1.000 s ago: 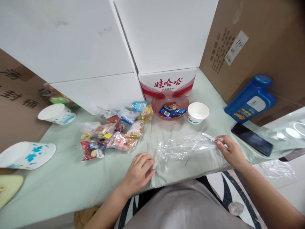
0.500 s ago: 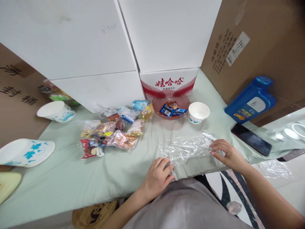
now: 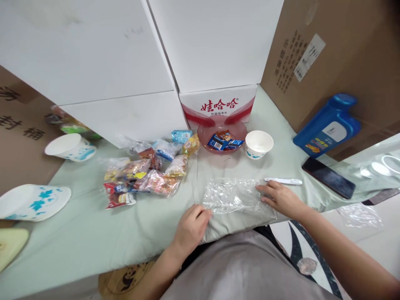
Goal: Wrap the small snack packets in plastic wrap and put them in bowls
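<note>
A crinkled clear plastic bag (image 3: 233, 196) lies spread along the front edge of the cloth-covered table. At its lower left corner, my left hand (image 3: 193, 228) is closed, thumb and forefinger pinching the plastic. My right hand (image 3: 281, 201) rests on the bag's right part, fingers stretched out and touching it. Just beyond those fingers lies a slim white stick (image 3: 286, 181), its kind not clear. Behind the bag, a reddish see-through bowl (image 3: 204, 143) holds several small blue and brown snack packets (image 3: 223, 141). Right beside it stands a white paper bowl (image 3: 260, 143).
Several wrapped snacks (image 3: 146, 171) lie heaped at centre left. Two white paper bowls (image 3: 70, 146) are on the far left, one nearer me. A blue bottle (image 3: 328, 125) and a phone (image 3: 328, 177) are on the right. White boxes (image 3: 215, 46) and brown cartons (image 3: 353, 58) wall the back and sides.
Both hands have moved left, and the plastic bag now lies flatter and more spread out. My left hand has closed on its corner. The white stick now shows uncovered.
</note>
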`<state>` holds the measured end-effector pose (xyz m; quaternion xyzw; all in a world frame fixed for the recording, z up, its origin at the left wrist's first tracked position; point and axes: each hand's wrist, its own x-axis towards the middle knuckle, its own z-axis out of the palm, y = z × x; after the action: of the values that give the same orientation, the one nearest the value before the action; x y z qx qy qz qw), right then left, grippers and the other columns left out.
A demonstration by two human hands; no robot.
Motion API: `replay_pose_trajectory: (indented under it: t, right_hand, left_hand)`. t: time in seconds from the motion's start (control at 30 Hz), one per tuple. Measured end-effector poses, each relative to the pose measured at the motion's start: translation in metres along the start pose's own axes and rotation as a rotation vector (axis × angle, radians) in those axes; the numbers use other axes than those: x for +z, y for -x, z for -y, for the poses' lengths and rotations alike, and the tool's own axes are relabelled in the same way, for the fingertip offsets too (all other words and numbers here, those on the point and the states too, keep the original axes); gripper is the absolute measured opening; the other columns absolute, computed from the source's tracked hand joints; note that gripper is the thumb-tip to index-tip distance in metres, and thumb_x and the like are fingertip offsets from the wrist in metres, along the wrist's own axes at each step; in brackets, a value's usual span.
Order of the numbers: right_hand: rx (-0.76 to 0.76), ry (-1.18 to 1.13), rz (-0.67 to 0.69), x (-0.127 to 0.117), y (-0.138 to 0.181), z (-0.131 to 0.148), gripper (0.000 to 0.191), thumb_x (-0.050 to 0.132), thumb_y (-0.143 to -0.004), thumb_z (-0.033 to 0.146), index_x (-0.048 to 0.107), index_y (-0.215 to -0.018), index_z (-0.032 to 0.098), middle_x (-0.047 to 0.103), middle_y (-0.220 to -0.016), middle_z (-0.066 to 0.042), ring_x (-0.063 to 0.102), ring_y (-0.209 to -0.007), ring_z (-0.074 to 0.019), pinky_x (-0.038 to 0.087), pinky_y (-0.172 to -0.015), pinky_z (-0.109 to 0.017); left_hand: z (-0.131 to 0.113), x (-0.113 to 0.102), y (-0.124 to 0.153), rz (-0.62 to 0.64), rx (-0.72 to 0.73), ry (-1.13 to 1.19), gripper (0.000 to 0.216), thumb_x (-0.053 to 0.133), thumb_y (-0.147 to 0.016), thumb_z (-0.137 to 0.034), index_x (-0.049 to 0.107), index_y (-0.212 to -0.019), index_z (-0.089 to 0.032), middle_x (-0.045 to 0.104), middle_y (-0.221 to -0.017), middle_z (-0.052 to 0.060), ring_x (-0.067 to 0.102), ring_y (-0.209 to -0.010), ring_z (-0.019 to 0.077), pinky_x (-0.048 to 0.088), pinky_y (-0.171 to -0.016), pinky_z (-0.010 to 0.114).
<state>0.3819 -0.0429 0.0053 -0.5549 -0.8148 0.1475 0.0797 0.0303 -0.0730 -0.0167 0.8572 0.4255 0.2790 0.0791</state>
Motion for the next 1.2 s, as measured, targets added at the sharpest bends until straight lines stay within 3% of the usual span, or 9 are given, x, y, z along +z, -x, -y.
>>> replay_pose_trajectory:
  t: [0.23, 0.37, 0.43, 0.57, 0.67, 0.87, 1.0, 1.1, 1.2]
  right_hand:
    - [0.012, 0.059, -0.052, 0.023, -0.003, -0.007, 0.036, 0.046, -0.095, 0.038, 0.061, -0.124, 0.025, 0.060, -0.102, -0.009, 0.064, -0.092, -0.0245, 0.052, -0.085, -0.041]
    - [-0.002, 0.068, -0.087, 0.024, 0.000, -0.009, 0.037, 0.045, -0.094, 0.039, 0.061, -0.124, 0.024, 0.060, -0.100, -0.010, 0.063, -0.092, -0.0254, 0.052, -0.084, -0.041]
    - [-0.002, 0.065, -0.096, 0.025, 0.000, -0.009, 0.038, 0.045, -0.094, 0.040, 0.061, -0.124, 0.025, 0.060, -0.100, -0.010, 0.063, -0.092, -0.0252, 0.052, -0.083, -0.041]
    - [-0.002, 0.055, -0.087, 0.026, 0.000, -0.010, 0.037, 0.045, -0.094, 0.040, 0.060, -0.124, 0.025, 0.060, -0.101, -0.009, 0.063, -0.091, -0.0247, 0.052, -0.084, -0.041]
    - [-0.006, 0.071, -0.073, 0.027, -0.001, -0.010, 0.038, 0.044, -0.095, 0.039, 0.060, -0.125, 0.022, 0.060, -0.102, -0.011, 0.063, -0.092, -0.0257, 0.052, -0.084, -0.043]
    - [-0.006, 0.066, -0.086, 0.023, 0.000, -0.008, 0.037, 0.046, -0.094, 0.037, 0.061, -0.124, 0.021, 0.061, -0.100, -0.011, 0.064, -0.091, -0.0267, 0.053, -0.085, -0.044]
    - [-0.027, -0.053, -0.116, 0.014, 0.004, -0.006, 0.034, 0.042, -0.095, 0.034, 0.063, -0.121, 0.025, 0.063, -0.106, -0.009, 0.065, -0.094, -0.0234, 0.054, -0.085, -0.039]
    - [-0.036, -0.108, -0.163, 0.008, 0.008, -0.011, 0.032, 0.043, -0.096, 0.034, 0.064, -0.118, 0.025, 0.064, -0.110, -0.009, 0.065, -0.098, -0.0228, 0.054, -0.086, -0.038]
    - [-0.026, -0.063, -0.207, 0.006, 0.013, -0.017, 0.031, 0.046, -0.094, 0.038, 0.066, -0.113, 0.023, 0.064, -0.110, -0.011, 0.063, -0.100, -0.0263, 0.053, -0.088, -0.043]
  left_hand:
    - [0.012, -0.010, 0.004, -0.065, -0.128, 0.078, 0.014, 0.046, -0.096, -0.018, 0.059, -0.101, -0.020, 0.065, -0.084, 0.004, 0.060, -0.079, 0.0173, 0.052, -0.073, 0.031]
    - [0.012, -0.004, 0.002, 0.010, -0.109, 0.202, 0.035, 0.055, -0.092, -0.024, 0.049, -0.127, -0.022, 0.065, -0.113, 0.008, 0.059, -0.108, 0.0228, 0.052, -0.092, 0.040]
    - [0.013, 0.000, 0.001, 0.037, -0.125, 0.261, 0.041, 0.057, -0.090, -0.023, 0.047, -0.130, -0.024, 0.063, -0.120, 0.008, 0.058, -0.114, 0.0227, 0.051, -0.096, 0.041]
    - [0.017, 0.004, 0.000, 0.049, -0.302, 0.396, 0.039, 0.055, -0.088, -0.021, 0.052, -0.127, -0.024, 0.067, -0.104, 0.004, 0.065, -0.092, 0.0169, 0.055, -0.084, 0.033]
    - [0.021, 0.001, -0.001, 0.080, -0.339, 0.437, 0.029, 0.052, -0.088, -0.019, 0.059, -0.117, -0.022, 0.067, -0.092, 0.003, 0.065, -0.080, 0.0147, 0.055, -0.076, 0.029]
    - [0.027, -0.020, -0.004, 0.094, -0.188, 0.127, 0.024, 0.045, -0.082, -0.005, 0.064, -0.081, -0.019, 0.062, -0.080, 0.004, 0.059, -0.081, 0.0180, 0.053, -0.072, 0.031]
    - [0.022, -0.030, -0.008, 0.000, -0.070, -0.074, 0.024, 0.046, -0.082, -0.007, 0.065, -0.089, -0.018, 0.063, -0.093, 0.009, 0.058, -0.094, 0.0229, 0.052, -0.084, 0.039]
    - [0.013, -0.026, -0.013, 0.139, 0.133, -0.029, 0.031, 0.049, -0.083, -0.010, 0.063, -0.109, -0.019, 0.063, -0.117, 0.009, 0.052, -0.119, 0.0262, 0.046, -0.099, 0.044]
    - [0.008, -0.016, -0.018, 0.269, 0.166, -0.054, 0.032, 0.052, -0.086, -0.015, 0.062, -0.116, -0.021, 0.062, -0.124, 0.009, 0.047, -0.128, 0.0285, 0.044, -0.103, 0.047]
